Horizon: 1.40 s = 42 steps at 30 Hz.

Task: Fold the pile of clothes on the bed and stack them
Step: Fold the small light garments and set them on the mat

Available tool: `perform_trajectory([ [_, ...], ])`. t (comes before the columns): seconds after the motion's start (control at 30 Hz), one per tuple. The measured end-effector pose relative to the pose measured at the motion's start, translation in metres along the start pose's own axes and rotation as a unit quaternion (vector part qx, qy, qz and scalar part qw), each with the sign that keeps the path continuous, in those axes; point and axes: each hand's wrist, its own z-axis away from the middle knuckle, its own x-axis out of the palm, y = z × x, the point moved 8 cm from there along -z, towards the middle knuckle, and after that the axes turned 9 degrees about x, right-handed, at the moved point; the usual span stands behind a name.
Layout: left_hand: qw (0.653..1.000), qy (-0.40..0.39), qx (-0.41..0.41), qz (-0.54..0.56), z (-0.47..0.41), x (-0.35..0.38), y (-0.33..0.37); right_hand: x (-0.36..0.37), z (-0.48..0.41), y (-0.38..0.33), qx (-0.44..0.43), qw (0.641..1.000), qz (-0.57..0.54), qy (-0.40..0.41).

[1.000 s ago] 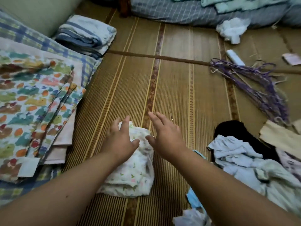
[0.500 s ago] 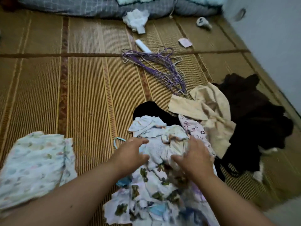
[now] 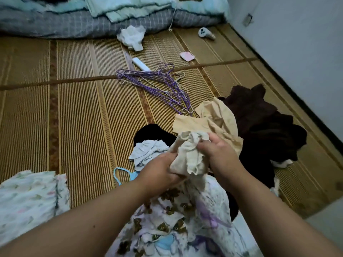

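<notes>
1. A crumpled cream garment (image 3: 191, 154) is being held up between both hands, just above the pile of clothes (image 3: 172, 219).
2. The left grip (image 3: 159, 171) is being clenched round the garment's lower left edge, with the fingers curled into the cloth.
3. The right grip (image 3: 219, 153) is being closed on the garment's upper right side, where a bunched fold is being pinched by thumb and fingers.
4. The pile, topped by a white bear-print cloth, is being borne by the woven mat (image 3: 78, 117) directly under the forearms, and it is being brushed by the garment's hanging hem.
5. A folded floral garment (image 3: 27, 197) is being carried by the mat at the lower left, apart from the pile.
6. The pile's far side is being bordered by a pale blue garment (image 3: 148, 151) and a black garment (image 3: 152, 132).
7. A beige garment (image 3: 213, 115) is being overlapped onto a dark brown garment (image 3: 259, 123) to the right.
8. A bundle of purple hangers (image 3: 157, 84) is being shown further up the mat, with a white stick-shaped object (image 3: 141, 64) just beyond it.
9. A crumpled white cloth (image 3: 132, 37) is being pressed against the grey checked bedding (image 3: 74, 23) at the far edge.
10. A small white device (image 3: 206, 34), possibly a handheld fan, is being seen near the wall (image 3: 297, 52); it is too small to be named surely.
</notes>
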Motion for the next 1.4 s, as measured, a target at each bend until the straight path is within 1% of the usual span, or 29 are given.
perform_trajectory([
  [0.1,0.999,-0.003,0.009,0.033,0.006,-0.033,0.039,0.001,0.019,-0.045,-0.027,0.999,0.022,0.011],
  [0.23,0.998,-0.002,0.015,0.06,0.026,-0.086,0.084,-0.01,0.046,-0.102,-0.062,0.985,0.136,0.083],
  [0.33,0.998,0.002,0.003,0.058,0.046,-0.124,0.113,-0.017,0.068,-0.141,-0.09,0.975,0.17,0.111],
  [0.4,0.998,0.02,0.0,0.052,0.059,-0.15,0.135,-0.021,0.088,-0.169,-0.102,0.967,0.184,0.147],
  [0.43,0.998,0.03,-0.001,0.051,0.063,-0.161,0.145,-0.023,0.096,-0.18,-0.101,0.968,0.169,0.155],
  [0.47,0.998,0.041,-0.003,0.053,0.069,-0.173,0.157,-0.023,0.104,-0.191,-0.093,0.977,0.123,0.147],
  [0.53,0.996,0.061,-0.009,0.068,0.08,-0.195,0.176,-0.014,0.117,-0.206,-0.049,0.996,-0.019,0.072],
  [0.57,0.994,0.073,-0.013,0.074,0.085,-0.205,0.184,-0.006,0.124,-0.215,-0.028,0.996,-0.079,0.026],
  [0.6,0.993,0.083,-0.016,0.081,0.089,-0.214,0.19,-0.001,0.129,-0.223,-0.02,0.993,-0.116,-0.006],
  [0.67,0.991,0.102,-0.029,0.087,0.098,-0.229,0.199,0.008,0.138,-0.243,-0.036,0.99,-0.127,-0.045],
  [0.77,0.988,0.118,-0.063,0.081,0.11,-0.244,0.203,0.018,0.15,-0.269,-0.074,0.99,-0.097,-0.075],
  [0.8,0.985,0.127,-0.07,0.094,0.113,-0.248,0.204,0.022,0.155,-0.274,-0.075,0.99,-0.087,-0.08],
  [0.9,0.964,0.14,-0.082,0.211,0.121,-0.254,0.208,0.03,0.162,-0.281,-0.079,0.992,-0.044,-0.082],
  [0.97,0.952,0.128,-0.084,0.263,0.123,-0.256,0.213,0.034,0.165,-0.281,-0.093,0.992,0.023,-0.079],
  [1.0,0.949,0.12,-0.085,0.278,0.123,-0.257,0.217,0.037,0.168,-0.281,-0.112,0.987,0.092,-0.071],
  [1.03,0.947,0.11,-0.085,0.289,0.122,-0.259,0.22,0.042,0.171,-0.28,-0.138,0.971,0.184,-0.062],
  [1.07,0.945,0.098,-0.085,0.3,0.121,-0.26,0.225,0.05,0.176,-0.278,-0.16,0.944,0.283,-0.054],
  [1.1,0.945,0.085,-0.083,0.304,0.12,-0.261,0.23,0.061,0.18,-0.275,-0.18,0.909,0.372,-0.053],
  [1.13,0.948,0.072,-0.078,0.3,0.119,-0.262,0.237,0.075,0.186,-0.273,-0.206,0.879,0.426,-0.062],
  [1.17,0.954,0.062,-0.071,0.285,0.117,-0.263,0.243,0.089,0.192,-0.274,-0.242,0.862,0.439,-0.073],
  [1.2,0.96,0.059,-0.063,0.266,0.116,-0.265,0.249,0.099,0.197,-0.281,-0.278,0.859,0.422,-0.073],
  [1.27,0.969,0.092,-0.043,0.226,0.114,-0.275,0.257,0.106,0.203,-0.299,-0.321,0.86,0.394,-0.036],
  [1.33,0.976,0.143,-0.03,0.162,0.118,-0.29,0.258,0.108,0.204,-0.312,-0.318,0.872,0.372,-0.019],
  [1.37,0.981,0.151,-0.031,0.121,0.123,-0.294,0.257,0.109,0.205,-0.318,-0.312,0.879,0.36,-0.018],
  [1.4,0.986,0.143,-0.035,0.082,0.128,-0.292,0.256,0.11,0.207,-0.324,-0.307,0.884,0.353,-0.016],
])
